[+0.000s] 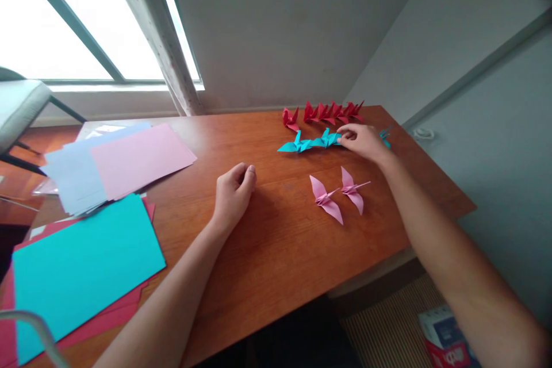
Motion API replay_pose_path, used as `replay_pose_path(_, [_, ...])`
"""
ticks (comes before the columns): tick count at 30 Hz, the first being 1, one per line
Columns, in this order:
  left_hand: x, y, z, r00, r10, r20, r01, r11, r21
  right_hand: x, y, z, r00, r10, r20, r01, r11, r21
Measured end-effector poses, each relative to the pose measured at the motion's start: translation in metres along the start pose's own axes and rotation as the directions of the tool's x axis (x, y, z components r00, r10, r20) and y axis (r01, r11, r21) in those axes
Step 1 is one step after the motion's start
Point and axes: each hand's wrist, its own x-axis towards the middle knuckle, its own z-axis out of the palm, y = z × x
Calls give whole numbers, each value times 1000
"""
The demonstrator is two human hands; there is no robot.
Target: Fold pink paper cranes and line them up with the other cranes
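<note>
My left hand (235, 187) rests on the wooden table in a loose fist, with nothing showing in it. Farther right, my right hand (356, 139) pinches the end of a turquoise paper crane (326, 139) between thumb and fingers. Beside that crane stands another turquoise crane (297, 145), and a further turquoise crane (385, 138) is partly hidden behind my right wrist. Two pink paper cranes with spread wings, a left one (324, 200) and a right one (353, 190), lie nearer to me. Behind the turquoise row is a line of red paper cranes (332, 112), with one red crane (291, 119) slightly apart.
A turquoise sheet (90, 270) lies over red sheets (107, 313) at the table's left. Pink sheets (142, 161) and pale blue sheets (73, 175) overlap behind them. A wall backs the table (276, 276); a chair (21, 109) stands at far left.
</note>
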Motion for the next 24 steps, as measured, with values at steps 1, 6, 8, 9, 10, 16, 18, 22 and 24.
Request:
replay_pose_path(1, [0, 0, 0, 1000, 0, 0, 0, 1000, -1, 0, 0, 5, 1000, -8, 14, 8, 1000, 26])
replay_pose_path(6, [0, 0, 0, 1000, -5, 1, 5, 1000, -3, 2, -4, 18, 997, -57, 51, 53, 996, 66])
replay_pose_path(8, [0, 0, 0, 1000, -6, 1, 6, 1000, -3, 2, -5, 19, 997, -68, 47, 66, 996, 57])
replay_pose_path(9, [0, 1, 0, 1000, -6, 2, 6, 1000, -2, 3, -6, 19, 996, -73, 43, 71, 996, 49])
replay_pose_path(10, [0, 1, 0, 1000, -6, 2, 6, 1000, -1, 3, -7, 20, 996, -78, 37, 76, 996, 41])
replay_pose_path(16, [-1, 2, 0, 1000, -5, -1, 5, 1000, 10, 5, -14, 20, 996, -81, 25, 81, 997, 4])
replay_pose_path(18, [-1, 2, -1, 1000, -3, -2, 3, 1000, 13, 6, -17, 19, 997, -76, 28, 77, 997, -25])
replay_pose_path(22, [0, 2, -1, 1000, -1, 1, 1, 1000, 24, 6, -21, 17, 997, -67, 25, 69, 995, -74])
replay_pose_path(24, [0, 2, -1, 1000, -3, 2, 3, 1000, 26, 6, -22, 17, 997, -70, 23, 71, 994, -78])
